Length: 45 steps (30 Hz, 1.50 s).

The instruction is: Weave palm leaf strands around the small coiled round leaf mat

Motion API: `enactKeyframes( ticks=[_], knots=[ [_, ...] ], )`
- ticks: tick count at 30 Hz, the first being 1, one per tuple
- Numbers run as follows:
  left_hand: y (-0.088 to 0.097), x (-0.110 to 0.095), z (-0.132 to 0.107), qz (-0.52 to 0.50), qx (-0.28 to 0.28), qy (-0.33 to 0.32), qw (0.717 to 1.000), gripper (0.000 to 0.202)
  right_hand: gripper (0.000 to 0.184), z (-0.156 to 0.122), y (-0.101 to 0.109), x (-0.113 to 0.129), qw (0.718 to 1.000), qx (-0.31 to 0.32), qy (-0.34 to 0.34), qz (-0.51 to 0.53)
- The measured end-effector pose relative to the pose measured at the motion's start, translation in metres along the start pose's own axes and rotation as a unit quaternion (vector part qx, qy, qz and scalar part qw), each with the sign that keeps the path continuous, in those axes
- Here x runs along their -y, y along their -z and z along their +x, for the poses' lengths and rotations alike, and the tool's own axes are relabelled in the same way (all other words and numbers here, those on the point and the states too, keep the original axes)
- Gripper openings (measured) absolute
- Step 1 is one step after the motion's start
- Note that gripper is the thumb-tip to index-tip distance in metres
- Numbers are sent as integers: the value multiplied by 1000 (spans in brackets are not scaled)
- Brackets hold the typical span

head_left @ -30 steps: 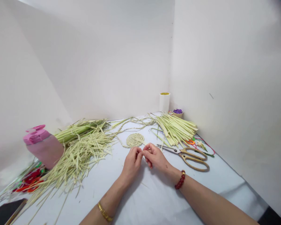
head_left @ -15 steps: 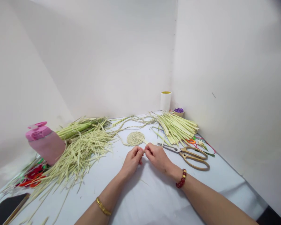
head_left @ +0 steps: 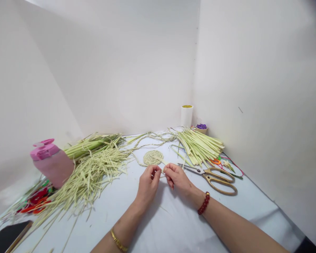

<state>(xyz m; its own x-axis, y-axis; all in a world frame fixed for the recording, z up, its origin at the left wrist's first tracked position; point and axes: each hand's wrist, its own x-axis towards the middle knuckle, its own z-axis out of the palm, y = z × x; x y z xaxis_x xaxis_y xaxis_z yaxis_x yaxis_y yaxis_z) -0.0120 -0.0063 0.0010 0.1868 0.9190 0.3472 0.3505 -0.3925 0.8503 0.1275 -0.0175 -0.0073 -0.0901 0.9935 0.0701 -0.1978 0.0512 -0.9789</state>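
Note:
My left hand (head_left: 149, 182) and my right hand (head_left: 177, 177) meet at the middle of the table, fingertips pinched close together. Between them runs a thin pale-green straw strip (head_left: 162, 172), and both pinches close on it. One flat pale strip end (head_left: 163, 161) sticks out beyond my right fingers. Just past my hands lies a round coiled mat of braided straw (head_left: 150, 157), flat on the cloth. From its left side a braided cord (head_left: 135, 158) trails back. Large scissors with gold handles (head_left: 213, 178) lie to the right of my right hand, blades toward it.
Loose straw (head_left: 94, 172) spreads over the left side, beside a pink bottle (head_left: 52, 167). A bundle of straw strips (head_left: 200, 146) lies back right, near a white cylinder (head_left: 186, 116) and a small bowl of purple bits (head_left: 201, 128). A dark flat object (head_left: 9, 235) sits front left. Walls stand behind.
My fingers have shifted slightly on the strip; the right hand has turned and drawn a little to the right, opening a small gap. The view has tilted slightly.

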Motion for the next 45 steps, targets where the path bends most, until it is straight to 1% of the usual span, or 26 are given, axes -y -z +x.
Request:
enactKeyframes(
  ticks=[8,9,11,12,13,15,16,17,18,20,21,22,23,24,25,27,28,29,30,32,35,37,40,45],
  knots=[
    [1,3,1,51,-8,-44,998,15,17,0,3,-7,995,-7,32,-93],
    [2,3,1,56,-5,-51,997,15,16,0,3,-6,992,-9,43,-116],
    [3,2,1,54,6,-52,997,16,16,-1,5,-4,978,-17,90,-189],
    [3,1,2,43,16,-38,998,17,16,-1,5,-3,964,-20,122,-237],
    [3,0,2,22,31,-11,999,18,16,-1,6,-3,944,-21,154,-289],
    [3,-3,3,-55,81,78,992,21,15,-1,8,-3,900,-16,201,-386],
    [3,-5,3,-108,114,130,979,23,15,-1,9,-3,881,-13,211,-422],
    [4,-8,3,-165,145,176,960,24,15,0,9,-4,867,-13,217,-449],
    [5,-10,4,-219,173,211,937,25,15,0,10,-5,857,-15,221,-465],
    [7,-14,4,-298,209,245,898,26,15,0,11,-7,851,-25,224,-475],
    [9,-15,4,-319,220,251,887,26,15,1,11,-7,852,-33,223,-472],
    [10,-16,5,-328,227,253,881,26,14,1,12,-7,855,-40,221,-467],
    [12,-15,6,-328,225,253,882,27,14,1,12,-6,859,-46,221,-460],
    [13,-14,7,-319,204,250,891,29,14,1,13,-5,862,-50,221,-454],
    [13,-13,9,-305,167,240,906,33,14,1,13,-4,864,-51,222,-449],
    [13,-9,11,-261,72,202,941,38,14,0,12,-1,866,-41,230,-442],
    [13,-7,12,-233,37,181,955,39,13,-1,12,-1,865,-34,234,-443],
    [12,-5,13,-203,22,163,965,38,13,-2,11,-1,862,-30,237,-446],
    [11,-4,13,-175,28,150,973,37,13,-2,11,-1,860,-30,238,-451],
    [8,-3,12,-138,64,140,978,33,14,-3,10,-3,858,-37,234,-457],
    [3,-1,9,-148,100,133,975,28,15,-3,11,-6,862,-34,225,-452],
    [2,2,8,-165,101,131,972,26,15,-1,12,-8,862,-25,228,-451],
    [2,8,9,-170,87,134,972,26,15,1,14,-8,853,-21,241,-463],
    [1,15,9,-138,88,128,978,29,12,5,16,-9,841,-46,246,-480]
  ],
)
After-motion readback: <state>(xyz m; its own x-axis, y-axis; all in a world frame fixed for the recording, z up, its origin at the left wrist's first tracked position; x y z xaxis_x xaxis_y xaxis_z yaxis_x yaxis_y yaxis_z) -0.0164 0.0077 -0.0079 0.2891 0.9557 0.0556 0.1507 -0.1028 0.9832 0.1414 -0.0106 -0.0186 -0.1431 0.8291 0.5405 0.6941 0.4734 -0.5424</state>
